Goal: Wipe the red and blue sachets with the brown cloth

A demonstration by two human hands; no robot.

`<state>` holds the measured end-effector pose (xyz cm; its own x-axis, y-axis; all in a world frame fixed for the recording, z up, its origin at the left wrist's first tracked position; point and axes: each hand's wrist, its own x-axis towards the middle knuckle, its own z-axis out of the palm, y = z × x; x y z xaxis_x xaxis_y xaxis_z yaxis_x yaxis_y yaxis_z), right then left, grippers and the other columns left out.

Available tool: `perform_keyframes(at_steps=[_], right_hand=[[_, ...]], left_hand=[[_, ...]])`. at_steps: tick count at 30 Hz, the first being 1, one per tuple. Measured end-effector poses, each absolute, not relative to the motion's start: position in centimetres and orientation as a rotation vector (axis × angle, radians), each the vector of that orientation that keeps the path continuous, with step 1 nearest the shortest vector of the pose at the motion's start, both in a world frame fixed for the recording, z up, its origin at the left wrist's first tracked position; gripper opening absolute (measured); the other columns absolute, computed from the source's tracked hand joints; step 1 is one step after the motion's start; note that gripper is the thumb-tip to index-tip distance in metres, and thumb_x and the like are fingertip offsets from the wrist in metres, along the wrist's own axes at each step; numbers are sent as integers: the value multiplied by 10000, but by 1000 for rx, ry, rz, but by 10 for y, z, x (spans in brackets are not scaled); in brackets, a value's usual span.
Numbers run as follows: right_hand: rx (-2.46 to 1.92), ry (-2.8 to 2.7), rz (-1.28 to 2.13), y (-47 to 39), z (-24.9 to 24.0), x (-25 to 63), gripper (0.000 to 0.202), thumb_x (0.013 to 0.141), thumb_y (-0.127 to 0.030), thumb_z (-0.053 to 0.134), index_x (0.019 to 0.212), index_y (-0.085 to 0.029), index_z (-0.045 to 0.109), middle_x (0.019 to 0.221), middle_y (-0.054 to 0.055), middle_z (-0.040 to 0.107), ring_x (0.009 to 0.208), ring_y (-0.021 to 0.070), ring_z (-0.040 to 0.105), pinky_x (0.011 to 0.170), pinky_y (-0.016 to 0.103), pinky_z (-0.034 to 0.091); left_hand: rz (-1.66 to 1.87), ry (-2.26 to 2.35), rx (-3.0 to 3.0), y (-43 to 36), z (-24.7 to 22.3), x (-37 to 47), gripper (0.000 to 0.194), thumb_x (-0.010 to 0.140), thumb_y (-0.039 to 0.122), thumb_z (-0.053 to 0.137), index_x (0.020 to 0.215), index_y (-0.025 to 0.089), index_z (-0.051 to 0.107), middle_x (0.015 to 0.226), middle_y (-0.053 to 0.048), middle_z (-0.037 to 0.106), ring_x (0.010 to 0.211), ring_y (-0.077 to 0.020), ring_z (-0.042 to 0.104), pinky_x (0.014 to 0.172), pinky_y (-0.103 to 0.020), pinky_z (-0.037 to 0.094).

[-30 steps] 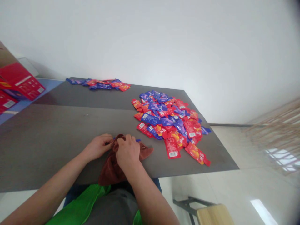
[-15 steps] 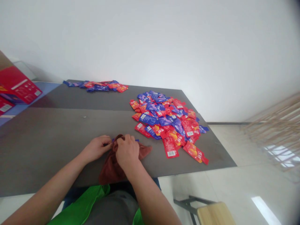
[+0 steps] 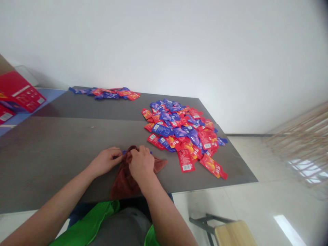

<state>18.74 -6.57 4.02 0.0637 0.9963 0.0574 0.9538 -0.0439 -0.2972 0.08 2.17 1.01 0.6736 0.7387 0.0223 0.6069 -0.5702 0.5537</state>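
Note:
A crumpled brown cloth (image 3: pixel 125 182) lies at the table's front edge. My right hand (image 3: pixel 142 164) is closed on the bunched upper part of it. Under the cloth is a blue packet (image 3: pixel 124 152), mostly hidden, with small blue bits showing on both sides of my right hand. My left hand (image 3: pixel 108 161) rests on the table to the left, thumb and finger pinched together at the packet's left end beside the cloth. To the right, a large pile of red and blue packets (image 3: pixel 179 126) lies loosely spread.
A flatter row of red and blue packets (image 3: pixel 110 94) lies along the table's far edge. Red printed boxes (image 3: pixel 22 92) stand at the left. A wooden-topped stool (image 3: pixel 234 234) is on the floor at the lower right. The dark table (image 3: pixel 64 147) backs onto a white wall.
My right hand and the bunched cloth have shifted slightly to the right. My left hand has stayed in place. The packet piles look the same.

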Motion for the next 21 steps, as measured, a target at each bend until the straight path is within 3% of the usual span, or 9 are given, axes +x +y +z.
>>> perform_keyframes(at_steps=[5, 13, 16, 21], right_hand=[[-2374, -1684, 180, -74, 35, 232, 238, 1008, -257, 446, 1049, -236, 680, 1110, 110, 595, 1011, 246, 569, 718, 310, 489], [-1938, -2015, 248, -67, 53, 173, 190, 1000, -297, 489, 1026, -259, 674, 1083, 69, 590, 995, 227, 554, 746, 308, 485], [-2136, -1883, 264, -65, 39, 194, 213, 995, -241, 473, 1017, -243, 685, 1091, 87, 590, 996, 228, 567, 721, 296, 482], [-2349, -1585, 101, -85, 33, 250, 194, 993, -249, 493, 1052, -230, 677, 1099, 102, 589, 1001, 241, 567, 702, 295, 467]], left_hand=[[335, 1064, 2386, 22, 11, 2, 438, 950, 479, 488, 621, 195, 532, 693, 6, 548, 705, -157, 546, 690, -255, 401], [354, 1026, 2344, 23, 8, -1, 291, 904, 374, 527, 682, 204, 606, 783, -11, 629, 793, -183, 590, 726, -263, 423], [343, 1053, 2381, 22, 8, -1, 393, 939, 429, 501, 628, 197, 558, 700, -2, 563, 733, -171, 565, 700, -263, 406], [317, 1070, 2369, 23, 9, 0, 428, 950, 470, 499, 629, 191, 548, 719, 1, 569, 725, -157, 557, 705, -259, 399]])
